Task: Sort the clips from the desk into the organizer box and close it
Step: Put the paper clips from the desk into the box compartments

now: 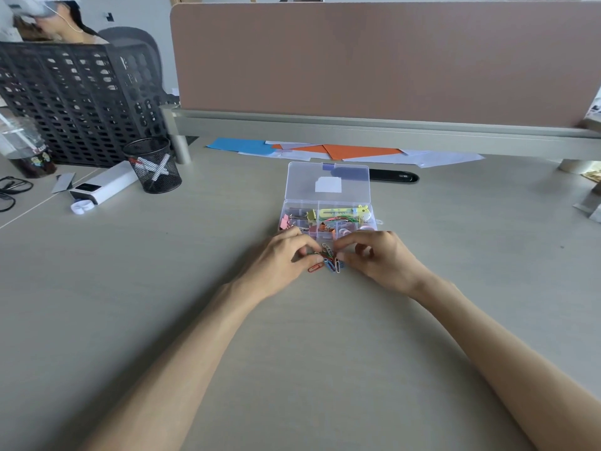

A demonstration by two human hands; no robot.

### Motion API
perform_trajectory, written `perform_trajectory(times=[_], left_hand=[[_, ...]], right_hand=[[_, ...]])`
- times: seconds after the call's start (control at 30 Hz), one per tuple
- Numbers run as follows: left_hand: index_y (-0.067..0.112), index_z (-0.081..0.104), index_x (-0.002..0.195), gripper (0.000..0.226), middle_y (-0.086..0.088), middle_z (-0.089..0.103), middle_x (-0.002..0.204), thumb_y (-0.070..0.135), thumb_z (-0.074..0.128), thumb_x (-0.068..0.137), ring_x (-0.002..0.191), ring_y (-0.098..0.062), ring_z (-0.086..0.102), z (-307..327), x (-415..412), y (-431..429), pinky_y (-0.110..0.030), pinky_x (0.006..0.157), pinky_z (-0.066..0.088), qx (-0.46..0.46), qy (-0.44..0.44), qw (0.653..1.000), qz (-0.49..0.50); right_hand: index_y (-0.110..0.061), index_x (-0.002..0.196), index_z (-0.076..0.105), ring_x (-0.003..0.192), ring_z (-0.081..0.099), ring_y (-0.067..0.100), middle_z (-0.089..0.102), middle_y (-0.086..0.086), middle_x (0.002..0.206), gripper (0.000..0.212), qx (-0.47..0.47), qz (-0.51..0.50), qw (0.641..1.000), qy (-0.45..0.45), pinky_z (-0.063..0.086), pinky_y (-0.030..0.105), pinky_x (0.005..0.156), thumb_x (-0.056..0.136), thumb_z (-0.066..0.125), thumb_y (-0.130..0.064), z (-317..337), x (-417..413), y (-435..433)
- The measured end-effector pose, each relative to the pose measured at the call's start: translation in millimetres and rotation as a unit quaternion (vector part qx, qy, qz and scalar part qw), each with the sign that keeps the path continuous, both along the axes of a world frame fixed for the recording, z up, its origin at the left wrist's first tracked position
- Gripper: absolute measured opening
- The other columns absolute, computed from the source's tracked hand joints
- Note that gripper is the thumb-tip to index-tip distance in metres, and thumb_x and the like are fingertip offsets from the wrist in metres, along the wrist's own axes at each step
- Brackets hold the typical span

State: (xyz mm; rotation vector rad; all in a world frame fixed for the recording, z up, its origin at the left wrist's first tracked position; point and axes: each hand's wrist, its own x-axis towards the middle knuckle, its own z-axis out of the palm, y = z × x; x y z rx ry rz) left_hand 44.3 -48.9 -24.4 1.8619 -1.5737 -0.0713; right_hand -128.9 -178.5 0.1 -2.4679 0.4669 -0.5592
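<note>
Here, low in the frame, our two bare forearms ran up from the bottom corners and met at the centre, so both hands could work one spot. Our left hand (282, 259) was curled, thumb and fingers drawn together at the edge of a small heap of coloured paper clips (327, 260) on the desk (195, 288). Our right hand (374, 255) mirrored it, fingertips bent inward on the heap's other side. We judged the two were herding the loose clips into one bunch, since a bunch lifts more easily than scattered pieces; whether either hand already pinched a clip, we could not tell.

Just beyond the heap, at the centre, lay the clear organizer box (328, 219). It sat close to the clips, we supposed, to keep the carry short. Its compartments already held binder clips, paper clips and a yellow item, so the sorting looked well along. Its lid (327, 182) lay swung back, away from us, leaving the compartments open from above; closing remained undone.

Farther up lay coloured papers (325, 149) beneath the partition (374, 60), and at the left a mesh pen cup (156, 167).
</note>
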Motion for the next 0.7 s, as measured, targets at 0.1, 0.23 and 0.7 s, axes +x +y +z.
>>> perform_trajectory(times=[0.1,0.23,0.7], left_hand=[[0.028,0.065,0.106,0.028,0.013,0.053,0.081,0.046,0.063,0.085,0.076,0.0,0.051,2.8,1.2,1.4,-0.025,0.071,0.042,0.003,0.024,1.0,0.002],[0.025,0.057,0.128,0.055,0.011,0.05,0.093,0.049,0.067,0.079,0.09,-0.005,0.049,8.0,4.8,4.8,-0.021,0.081,0.04,0.068,0.022,0.997,-0.017],[0.024,0.068,0.114,0.04,0.012,0.045,0.079,0.04,0.072,0.078,0.081,-0.011,0.052,9.0,-1.3,-1.5,-0.027,0.077,0.043,0.048,0.018,0.999,-0.019]], right_hand=[[-0.026,0.1,0.07,0.066,0.053,0.008,0.063,-0.016,0.084,0.024,0.031,-0.003,0.999,0.014,0.045,0.018,0.068,0.078,0.075,-0.033,4.3,-1.6,0.5],[-0.026,0.108,0.066,0.077,0.051,0.004,0.052,-0.016,0.09,0.05,0.009,0.026,0.997,0.078,0.042,0.013,0.07,0.066,0.079,-0.048,7.4,-0.2,3.4],[-0.013,0.101,0.074,0.064,0.045,-0.003,0.044,-0.02,0.066,0.019,-0.075,0.039,0.996,0.037,0.036,0.013,0.066,0.082,0.07,-0.015,6.1,7.1,9.0]])
